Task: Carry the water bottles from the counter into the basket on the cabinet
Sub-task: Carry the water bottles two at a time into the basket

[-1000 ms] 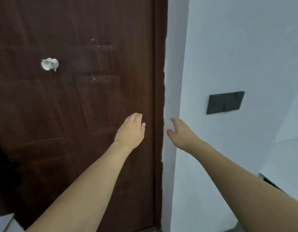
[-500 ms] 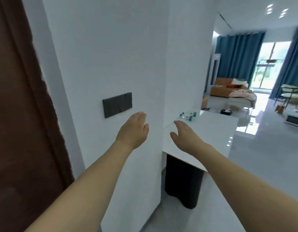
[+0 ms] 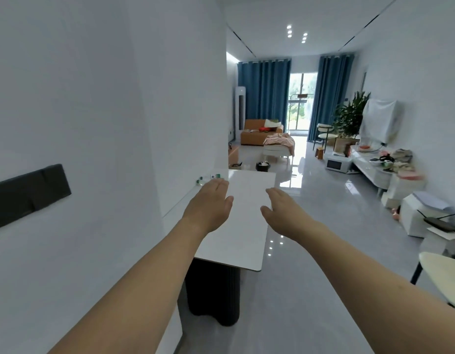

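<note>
Small clear water bottles (image 3: 208,178) with green caps and labels lie at the far left end of a white counter (image 3: 244,226), against the wall. My left hand (image 3: 208,205) is stretched out in front of me, fingers apart and holding nothing; its fingertips partly hide the bottles. My right hand (image 3: 282,208) is held out beside it, also spread and with nothing in it. Both hands hover in the air above the counter's near half. No basket or cabinet shows in this view.
A white wall with a black switch panel (image 3: 27,195) runs along my left. The counter stands on a dark ribbed base (image 3: 213,292). A grey glossy floor leads to a sofa (image 3: 259,131) and blue curtains. A low white TV bench (image 3: 374,169) and a cream chair (image 3: 443,274) line the right.
My view has swung right from the brown door to the white wall and on into the living room. The counter and bottles have come into sight. Both hands stay stretched out and hold nothing.
</note>
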